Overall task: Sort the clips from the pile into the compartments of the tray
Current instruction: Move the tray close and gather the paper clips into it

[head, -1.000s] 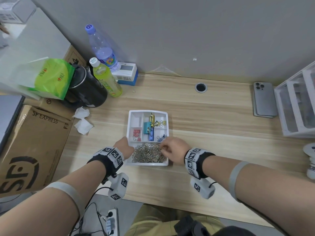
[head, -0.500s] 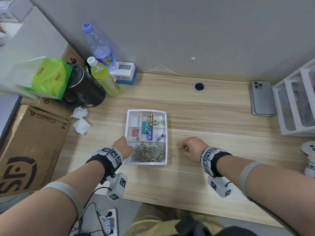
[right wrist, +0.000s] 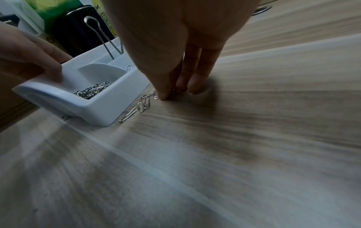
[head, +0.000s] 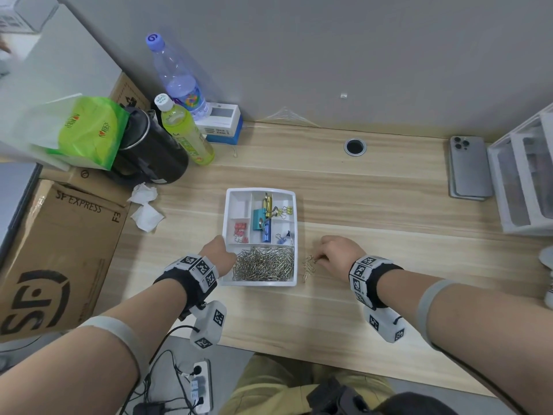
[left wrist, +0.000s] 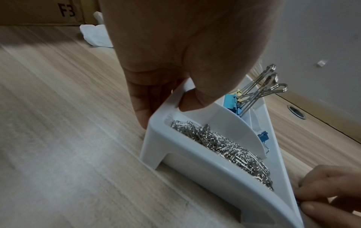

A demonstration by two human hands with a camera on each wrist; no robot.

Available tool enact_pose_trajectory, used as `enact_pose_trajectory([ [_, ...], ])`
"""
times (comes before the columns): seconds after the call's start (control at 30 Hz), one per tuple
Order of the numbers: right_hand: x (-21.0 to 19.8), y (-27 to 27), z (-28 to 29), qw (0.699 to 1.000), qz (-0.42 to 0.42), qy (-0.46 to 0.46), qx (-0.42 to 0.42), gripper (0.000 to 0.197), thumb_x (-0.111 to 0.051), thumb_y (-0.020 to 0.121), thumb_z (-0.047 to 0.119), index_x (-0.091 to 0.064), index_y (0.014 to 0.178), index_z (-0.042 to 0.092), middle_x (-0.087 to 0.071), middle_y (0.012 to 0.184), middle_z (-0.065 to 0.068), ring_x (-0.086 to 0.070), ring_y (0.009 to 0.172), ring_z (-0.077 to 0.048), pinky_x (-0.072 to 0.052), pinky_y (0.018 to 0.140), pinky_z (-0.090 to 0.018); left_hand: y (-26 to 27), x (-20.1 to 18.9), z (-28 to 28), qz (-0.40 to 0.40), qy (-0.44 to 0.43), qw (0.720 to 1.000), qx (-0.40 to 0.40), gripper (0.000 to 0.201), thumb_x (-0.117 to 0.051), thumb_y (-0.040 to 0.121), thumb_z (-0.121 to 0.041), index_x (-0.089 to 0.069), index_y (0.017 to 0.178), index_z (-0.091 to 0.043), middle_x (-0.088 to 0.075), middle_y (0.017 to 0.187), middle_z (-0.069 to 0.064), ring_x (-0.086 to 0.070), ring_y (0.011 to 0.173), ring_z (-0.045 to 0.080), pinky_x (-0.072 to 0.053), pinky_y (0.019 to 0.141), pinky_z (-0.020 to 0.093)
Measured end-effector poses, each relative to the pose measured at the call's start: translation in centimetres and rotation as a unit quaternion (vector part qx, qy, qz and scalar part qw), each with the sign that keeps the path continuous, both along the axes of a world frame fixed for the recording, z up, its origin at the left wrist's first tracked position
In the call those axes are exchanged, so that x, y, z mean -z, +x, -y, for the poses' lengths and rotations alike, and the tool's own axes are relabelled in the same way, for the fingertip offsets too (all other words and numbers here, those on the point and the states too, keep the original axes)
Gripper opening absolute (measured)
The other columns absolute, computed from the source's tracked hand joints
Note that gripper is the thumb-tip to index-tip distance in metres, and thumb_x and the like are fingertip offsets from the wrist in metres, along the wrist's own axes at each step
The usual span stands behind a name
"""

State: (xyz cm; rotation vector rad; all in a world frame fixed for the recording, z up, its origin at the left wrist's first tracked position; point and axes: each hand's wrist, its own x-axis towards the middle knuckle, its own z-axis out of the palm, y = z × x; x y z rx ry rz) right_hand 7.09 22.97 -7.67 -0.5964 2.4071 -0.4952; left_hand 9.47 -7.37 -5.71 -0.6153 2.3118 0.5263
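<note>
The white tray (head: pixel 295 235) stands mid-desk. Its near compartment holds a heap of silver paper clips (head: pixel 263 263) (left wrist: pixel 224 145); the others hold pink binder clips (head: pixel 240 232), large teal, blue and yellow binder clips (head: pixel 263 220) and small blue ones (head: pixel 282 237). My left hand (head: pixel 220 250) (left wrist: pixel 166 106) grips the tray's near left corner, thumb inside the rim and fingers outside. A few loose paper clips (head: pixel 308 266) (right wrist: pixel 140 106) lie on the desk right of the tray. My right hand (head: pixel 318 259) (right wrist: pixel 171 92) is down on the desk there, its fingertips pinching a clip.
A phone (head: pixel 468 167) and a white drawer unit (head: pixel 526 175) sit at the far right. Bottles (head: pixel 185 130), a black jug (head: pixel 149 151), crumpled tissues (head: pixel 146 205) and a cardboard box (head: pixel 59 250) crowd the left. A cable hole (head: pixel 355 146) lies behind the tray.
My right hand left the paper clip compartment and moved right onto the desk, where a few loose clips now lie. My left hand kept its hold on the tray.
</note>
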Motion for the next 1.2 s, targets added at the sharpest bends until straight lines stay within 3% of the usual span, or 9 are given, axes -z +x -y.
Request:
enact_pose_trajectory([
  [0.2, 0.1, 0.4, 1.0, 1.0, 0.014, -0.006, 0.019, 0.019, -0.056, 0.09, 0.016, -0.075, 0.09, 0.012, -0.069, 0.093, -0.006, -0.062, 0.091, -0.024, -0.044, 0.078, -0.028, -0.1, -0.1, 0.3, -0.004, 0.011, 1.0, 0.003, 0.026, -0.052, 0.083, -0.018, -0.052, 0.107, -0.007, -0.064, 0.098, 0.012, -0.063, 0.088, 0.027, -0.054, 0.074, 0.037],
  [0.3, 0.0, 0.5, 1.7, 1.0, 0.024, -0.002, 0.009, 0.02, -0.06, 0.086, 0.026, -0.073, 0.083, 0.012, -0.066, 0.083, -0.001, -0.059, 0.081, -0.019, -0.048, 0.074, -0.029, -0.1, -0.1, 0.4, -0.001, 0.013, 1.0, 0.004, 0.025, -0.052, 0.083, -0.019, -0.051, 0.106, -0.009, -0.064, 0.097, 0.012, -0.063, 0.087, 0.027, -0.053, 0.071, 0.036],
  [0.43, 0.4, 0.8, 2.3, 0.999, 0.018, 0.034, 0.001, 0.042, -0.068, 0.074, 0.052, -0.069, 0.085, 0.012, -0.063, 0.088, -0.003, -0.06, 0.081, -0.022, -0.054, 0.074, -0.037, -0.1, -0.3, 0.3, -0.003, 0.018, 1.0, 0.007, 0.026, -0.052, 0.082, -0.019, -0.053, 0.106, -0.009, -0.065, 0.097, 0.012, -0.064, 0.086, 0.026, -0.054, 0.071, 0.036],
  [0.6, 0.6, 1.2, 2.3, 0.999, 0.014, 0.026, -0.021, 0.045, -0.074, 0.072, 0.053, -0.066, 0.098, 0.016, -0.06, 0.099, -0.001, -0.057, 0.09, -0.021, -0.051, 0.081, -0.036, 0.0, -0.4, 0.0, 0.002, 0.006, 1.0, 0.004, 0.025, -0.052, 0.087, -0.016, -0.048, 0.11, -0.008, -0.061, 0.1, 0.01, -0.062, 0.091, 0.027, -0.05, 0.072, 0.035],
  [0.73, 0.6, 1.2, 2.2, 1.0, 0.009, 0.011, -0.025, 0.049, -0.074, 0.068, 0.057, -0.066, 0.097, 0.018, -0.057, 0.099, 0.003, -0.055, 0.09, -0.018, -0.051, 0.08, -0.035, 0.0, -0.3, 0.0, -0.002, 0.003, 1.0, 0.005, 0.025, -0.051, 0.089, -0.015, -0.048, 0.112, -0.008, -0.061, 0.103, 0.011, -0.061, 0.093, 0.027, -0.048, 0.07, 0.033],
  [1.0, 0.4, 1.7, 1.8, 1.0, 0.001, -0.029, -0.002, 0.022, -0.067, 0.08, 0.027, -0.07, 0.101, 0.019, -0.06, 0.103, -0.001, -0.058, 0.101, -0.023, -0.051, 0.084, -0.037, 0.0, -0.4, -0.2, -0.003, 0.0, 1.0, 0.009, 0.026, -0.051, 0.09, -0.015, -0.048, 0.114, -0.006, -0.06, 0.105, 0.011, -0.06, 0.094, 0.027, -0.045, 0.069, 0.032],
  [1.2, 0.3, 1.6, 1.5, 0.999, 0.007, -0.046, -0.009, 0.024, -0.062, 0.08, 0.019, -0.071, 0.102, 0.016, -0.06, 0.101, -0.002, -0.057, 0.098, -0.023, -0.049, 0.084, -0.035, 0.0, -0.4, -0.1, -0.001, 0.0, 1.0, 0.007, 0.026, -0.051, 0.09, -0.015, -0.047, 0.114, -0.007, -0.059, 0.105, 0.01, -0.058, 0.093, 0.026, -0.044, 0.069, 0.032],
])
